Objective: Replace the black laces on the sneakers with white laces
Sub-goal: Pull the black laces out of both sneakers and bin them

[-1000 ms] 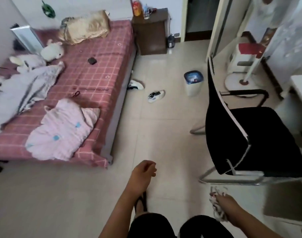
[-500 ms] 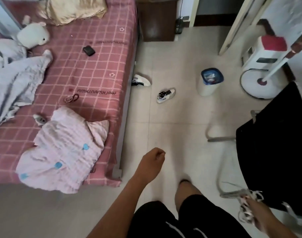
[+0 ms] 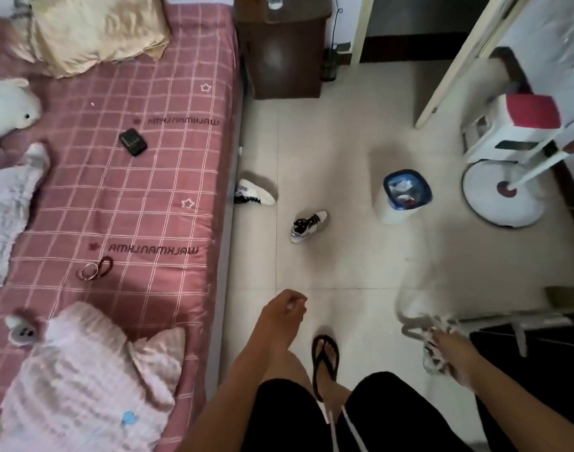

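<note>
Left hand (image 3: 280,316): raised over the floor (image 3: 344,151) at near centre, fingers curled into a loose fist, nothing seen in its grasp.

Right hand (image 3: 455,352): low at near right, beside the chair frame (image 3: 507,321); fingers wrapped round a bundle of white laces (image 3: 434,349), loose loops blurring out to the left of the fist.

Sneakers, pair, white with black laces, both on the floor well beyond the hands. One sneaker (image 3: 308,225) lies in open floor at centre. The other sneaker (image 3: 254,194) sits farther left, right against the edge of the bed (image 3: 148,197), its heel end partly hidden by it.

Waste bin (image 3: 401,199): white, blue-rimmed, to the right of the sneakers. Fan base (image 3: 504,194): white, round, far right. Nightstand (image 3: 282,50): dark wood, far centre, at the head of the bed.

Person's foot in a black flip-flop (image 3: 325,363), planted on the floor between the two arms.

Change since half a second ago: the view has drawn closer to the sneakers; both hands keep the same posture, left fisted, right gripping the laces; the forward foot now shows its flip-flop fully.
</note>
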A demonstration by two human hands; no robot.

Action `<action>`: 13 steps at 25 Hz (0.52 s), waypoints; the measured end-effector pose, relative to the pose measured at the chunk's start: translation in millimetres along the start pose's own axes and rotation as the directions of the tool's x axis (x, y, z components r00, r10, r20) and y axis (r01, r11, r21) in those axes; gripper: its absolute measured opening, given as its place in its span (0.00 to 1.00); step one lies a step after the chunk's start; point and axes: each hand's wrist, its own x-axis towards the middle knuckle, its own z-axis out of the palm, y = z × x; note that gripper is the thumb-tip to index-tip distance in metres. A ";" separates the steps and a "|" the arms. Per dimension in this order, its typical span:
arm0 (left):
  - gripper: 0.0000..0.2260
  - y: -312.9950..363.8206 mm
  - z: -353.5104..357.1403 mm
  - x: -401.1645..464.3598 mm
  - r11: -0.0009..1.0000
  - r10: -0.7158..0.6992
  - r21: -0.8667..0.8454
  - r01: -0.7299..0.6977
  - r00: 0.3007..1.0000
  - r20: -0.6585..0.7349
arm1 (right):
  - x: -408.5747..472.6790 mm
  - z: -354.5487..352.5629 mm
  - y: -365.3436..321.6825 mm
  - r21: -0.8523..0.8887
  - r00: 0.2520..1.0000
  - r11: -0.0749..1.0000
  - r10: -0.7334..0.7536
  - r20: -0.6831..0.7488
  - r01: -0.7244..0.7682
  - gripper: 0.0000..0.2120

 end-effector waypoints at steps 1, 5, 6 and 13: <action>0.09 16.0 -6.6 18.8 1.000 -0.001 -0.008 0.001 1.000 0.002 | 1.4 21.8 -29.9 0.010 0.999 1.000 -0.021 0.039 0.020 0.07; 0.07 54.8 -27.9 115.8 0.998 -0.002 -0.058 0.004 1.000 0.024 | 25.2 102.5 -116.4 0.040 0.989 0.997 -0.063 0.130 0.059 0.09; 0.07 62.5 -31.0 145.2 0.999 -0.002 -0.045 0.003 1.000 0.030 | 35.9 117.3 -131.8 0.027 0.988 0.997 -0.076 0.138 0.073 0.09; 0.08 75.0 -8.7 362.8 1.000 0.018 -0.006 -0.017 0.985 0.174 | 169.9 181.4 -225.6 0.042 0.989 0.995 -0.099 0.111 0.095 0.08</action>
